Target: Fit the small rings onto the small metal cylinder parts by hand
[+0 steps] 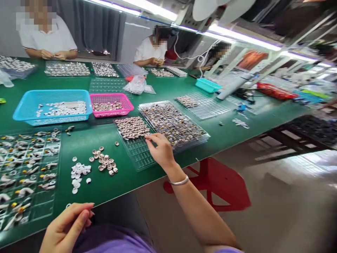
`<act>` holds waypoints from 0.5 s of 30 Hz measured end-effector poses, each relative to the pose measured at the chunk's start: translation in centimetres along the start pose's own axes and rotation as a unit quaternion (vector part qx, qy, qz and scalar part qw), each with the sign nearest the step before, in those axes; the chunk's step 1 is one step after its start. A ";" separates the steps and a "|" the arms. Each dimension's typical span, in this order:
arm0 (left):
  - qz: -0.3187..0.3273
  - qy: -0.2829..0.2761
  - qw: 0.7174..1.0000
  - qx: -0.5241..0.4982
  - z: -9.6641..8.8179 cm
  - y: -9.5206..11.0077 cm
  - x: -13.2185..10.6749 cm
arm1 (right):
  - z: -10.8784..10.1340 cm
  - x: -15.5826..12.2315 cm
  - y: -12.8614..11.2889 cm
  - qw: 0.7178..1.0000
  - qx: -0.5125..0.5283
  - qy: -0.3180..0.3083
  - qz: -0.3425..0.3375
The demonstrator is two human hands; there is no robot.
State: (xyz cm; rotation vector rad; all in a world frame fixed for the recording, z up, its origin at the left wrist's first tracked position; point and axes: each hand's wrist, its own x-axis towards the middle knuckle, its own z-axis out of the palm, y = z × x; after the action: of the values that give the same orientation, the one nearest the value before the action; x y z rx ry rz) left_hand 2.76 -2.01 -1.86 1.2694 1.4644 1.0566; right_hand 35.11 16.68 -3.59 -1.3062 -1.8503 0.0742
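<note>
While the right hand (161,150) pinches a small part at the clear tray (137,151), the left hand (67,228), curled and empty, waits near it.

table top (86,140): showing plain dark green
left basket (23,107): showing light blue mesh
basket beside it (126,105): showing pink mesh
far tray (207,85): showing teal
stool (223,182): showing red
loose caps (79,174): showing white
sleeve (118,242): showing purple
bracelet (180,182): showing silver
</note>
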 end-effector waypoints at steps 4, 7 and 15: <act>0.109 0.077 0.982 0.134 -1.6 0.6 0.0 | 2.5 -1.6 -6.4 0.987 0.102 -0.087 -0.089; 0.178 0.176 0.930 0.269 -3.7 0.1 0.4 | 5.9 -2.1 -11.5 0.958 0.167 -0.160 -0.170; 0.152 0.221 0.892 0.365 -6.3 -0.4 0.5 | 13.7 1.1 -21.8 0.880 0.154 -0.344 -0.290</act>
State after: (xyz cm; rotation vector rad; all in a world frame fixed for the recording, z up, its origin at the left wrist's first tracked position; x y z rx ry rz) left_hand -3.44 -1.80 -0.83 1.9177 2.1911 1.0772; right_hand 9.70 13.12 -1.09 -0.4717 -2.6259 0.5493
